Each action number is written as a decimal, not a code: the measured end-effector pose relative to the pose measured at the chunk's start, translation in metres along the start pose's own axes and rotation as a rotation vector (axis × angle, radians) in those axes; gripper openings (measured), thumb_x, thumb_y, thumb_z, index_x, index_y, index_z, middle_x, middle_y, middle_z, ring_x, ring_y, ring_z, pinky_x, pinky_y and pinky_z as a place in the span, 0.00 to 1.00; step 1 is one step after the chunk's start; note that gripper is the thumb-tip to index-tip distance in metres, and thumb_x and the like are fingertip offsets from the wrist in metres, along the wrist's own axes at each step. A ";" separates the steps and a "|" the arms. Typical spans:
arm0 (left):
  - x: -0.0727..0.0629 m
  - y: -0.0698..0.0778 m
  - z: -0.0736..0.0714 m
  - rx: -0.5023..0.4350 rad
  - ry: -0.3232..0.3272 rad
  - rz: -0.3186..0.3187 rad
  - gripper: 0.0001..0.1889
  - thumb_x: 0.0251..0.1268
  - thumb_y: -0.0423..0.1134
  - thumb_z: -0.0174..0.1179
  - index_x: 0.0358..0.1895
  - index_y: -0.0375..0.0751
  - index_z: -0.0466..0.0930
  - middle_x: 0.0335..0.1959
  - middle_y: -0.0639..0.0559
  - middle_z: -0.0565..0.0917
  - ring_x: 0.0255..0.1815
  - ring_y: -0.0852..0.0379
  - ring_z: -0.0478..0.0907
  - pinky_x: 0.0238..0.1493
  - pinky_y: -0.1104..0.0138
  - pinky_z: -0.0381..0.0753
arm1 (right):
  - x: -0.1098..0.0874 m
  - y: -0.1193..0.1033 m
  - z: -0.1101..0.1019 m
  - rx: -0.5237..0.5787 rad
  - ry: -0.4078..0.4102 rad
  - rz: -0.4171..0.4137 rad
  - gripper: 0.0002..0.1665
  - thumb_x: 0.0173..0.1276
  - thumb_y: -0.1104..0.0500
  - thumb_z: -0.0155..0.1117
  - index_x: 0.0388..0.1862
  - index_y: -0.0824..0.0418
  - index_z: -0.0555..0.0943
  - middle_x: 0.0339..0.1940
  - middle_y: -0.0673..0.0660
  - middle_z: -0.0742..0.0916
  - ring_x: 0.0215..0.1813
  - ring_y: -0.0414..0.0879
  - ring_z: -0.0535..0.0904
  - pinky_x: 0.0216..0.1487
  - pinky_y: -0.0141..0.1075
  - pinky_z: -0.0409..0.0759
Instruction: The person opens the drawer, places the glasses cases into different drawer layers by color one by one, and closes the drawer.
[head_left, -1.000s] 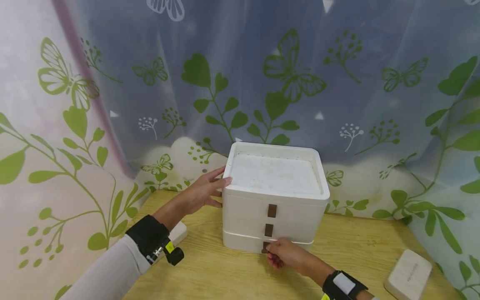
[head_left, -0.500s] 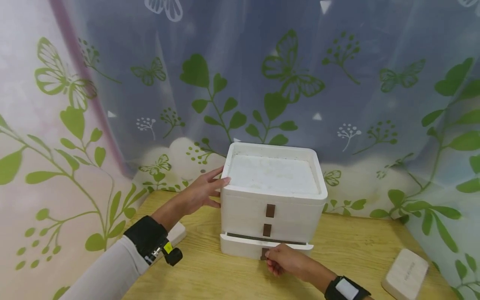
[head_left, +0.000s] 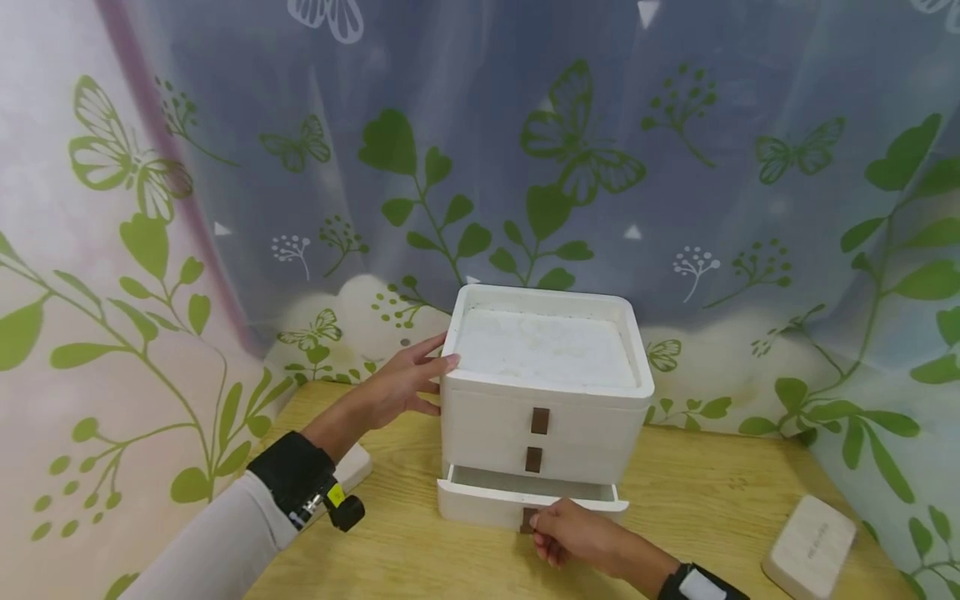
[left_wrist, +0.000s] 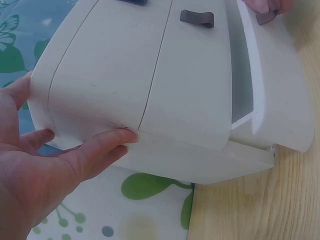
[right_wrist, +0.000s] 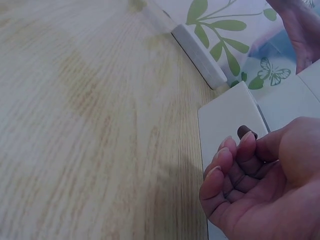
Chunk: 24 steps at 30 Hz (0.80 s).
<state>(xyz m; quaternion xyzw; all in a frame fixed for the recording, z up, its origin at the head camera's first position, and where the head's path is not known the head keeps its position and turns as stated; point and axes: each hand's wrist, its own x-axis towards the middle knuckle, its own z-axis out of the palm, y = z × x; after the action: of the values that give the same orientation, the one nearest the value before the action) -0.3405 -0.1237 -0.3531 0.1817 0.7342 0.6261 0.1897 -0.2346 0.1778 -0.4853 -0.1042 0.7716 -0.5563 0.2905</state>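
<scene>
A white drawer box (head_left: 487, 425) with three brown pull tabs stands on the wooden table in the head view. Its bottom drawer (head_left: 480, 507) is partly pulled out, and the part of its inside that shows holds nothing visible. My right hand (head_left: 581, 533) pinches the brown pull tab (head_left: 528, 521) of that drawer between thumb and forefinger; the right wrist view shows the tab's end (right_wrist: 245, 131) at the fingertips. My left hand (head_left: 401, 383) rests against the box's upper left side with fingers spread, and the left wrist view shows the fingers (left_wrist: 102, 147) touching its side.
A pale block-like box (head_left: 810, 546) lies at the table's right side. Another white block (head_left: 354, 467) sits on the left, partly behind my left forearm. A leaf-and-butterfly patterned curtain (head_left: 480, 167) hangs right behind the drawer box.
The bottom drawer has come out from shut toward me, with my right hand drawing its tab. My left hand has stayed against the box's side.
</scene>
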 end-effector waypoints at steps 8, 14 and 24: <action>0.001 0.000 -0.001 0.009 0.001 0.003 0.38 0.81 0.54 0.54 0.86 0.63 0.45 0.82 0.37 0.63 0.73 0.28 0.73 0.59 0.43 0.85 | -0.006 0.000 0.007 0.007 0.002 0.023 0.20 0.80 0.60 0.49 0.23 0.55 0.74 0.20 0.47 0.79 0.23 0.36 0.72 0.29 0.28 0.70; 0.001 -0.001 -0.001 0.002 0.000 0.003 0.38 0.81 0.53 0.54 0.86 0.62 0.45 0.82 0.37 0.61 0.72 0.28 0.73 0.59 0.43 0.85 | -0.011 0.002 0.013 0.021 0.007 0.032 0.20 0.79 0.60 0.50 0.22 0.55 0.74 0.19 0.47 0.78 0.23 0.36 0.72 0.28 0.27 0.70; 0.002 -0.002 -0.001 0.009 -0.002 0.004 0.38 0.81 0.54 0.54 0.86 0.63 0.45 0.82 0.39 0.61 0.73 0.28 0.72 0.59 0.43 0.85 | -0.021 0.005 0.021 0.030 -0.031 -0.007 0.19 0.78 0.60 0.48 0.23 0.56 0.74 0.20 0.46 0.79 0.23 0.35 0.72 0.27 0.27 0.71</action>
<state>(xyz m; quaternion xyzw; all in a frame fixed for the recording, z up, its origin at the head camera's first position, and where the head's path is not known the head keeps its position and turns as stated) -0.3426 -0.1241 -0.3548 0.1846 0.7364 0.6230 0.1885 -0.2053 0.1728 -0.4873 -0.1111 0.7582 -0.5672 0.3018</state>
